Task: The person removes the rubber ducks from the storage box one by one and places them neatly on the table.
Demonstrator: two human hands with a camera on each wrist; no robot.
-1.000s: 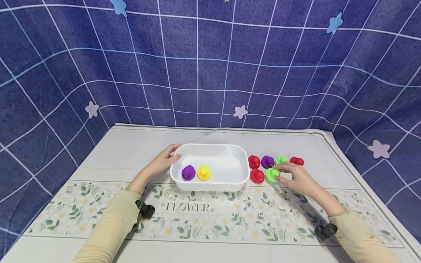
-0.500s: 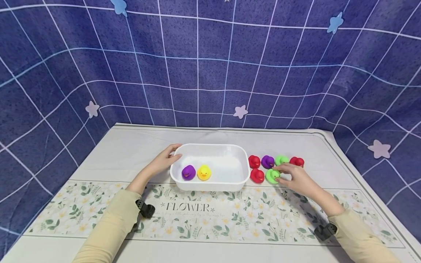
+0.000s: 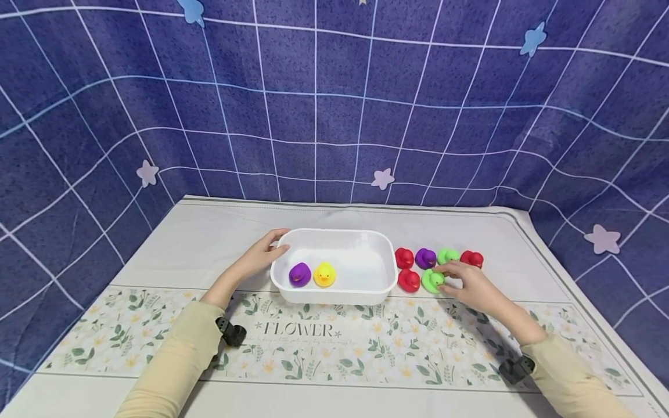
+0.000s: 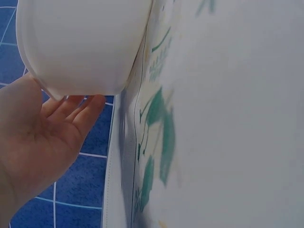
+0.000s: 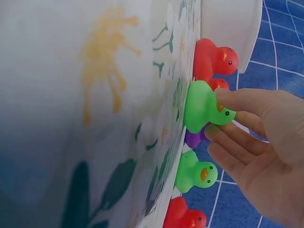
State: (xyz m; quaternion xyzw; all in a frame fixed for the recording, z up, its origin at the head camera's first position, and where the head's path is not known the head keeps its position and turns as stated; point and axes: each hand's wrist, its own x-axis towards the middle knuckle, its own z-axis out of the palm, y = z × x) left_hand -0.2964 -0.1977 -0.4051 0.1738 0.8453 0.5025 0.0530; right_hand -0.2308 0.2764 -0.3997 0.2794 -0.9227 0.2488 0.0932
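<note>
Blue, white-gridded fabric (image 3: 334, 116) hung behind the flower-printed white bench (image 3: 334, 400). The left hand (image 3: 256, 258) gripped the rim of a smooth, round-cornered white tub (image 3: 360, 261); the right hand (image 3: 473, 284), as far as I could see, pinched a smooth green toy duck (image 3: 431, 281) on the bench beside a red toy duck (image 3: 409, 280).

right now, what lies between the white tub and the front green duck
The front red duck lies between the white tub and the front green duck, as the head view shows.
</note>
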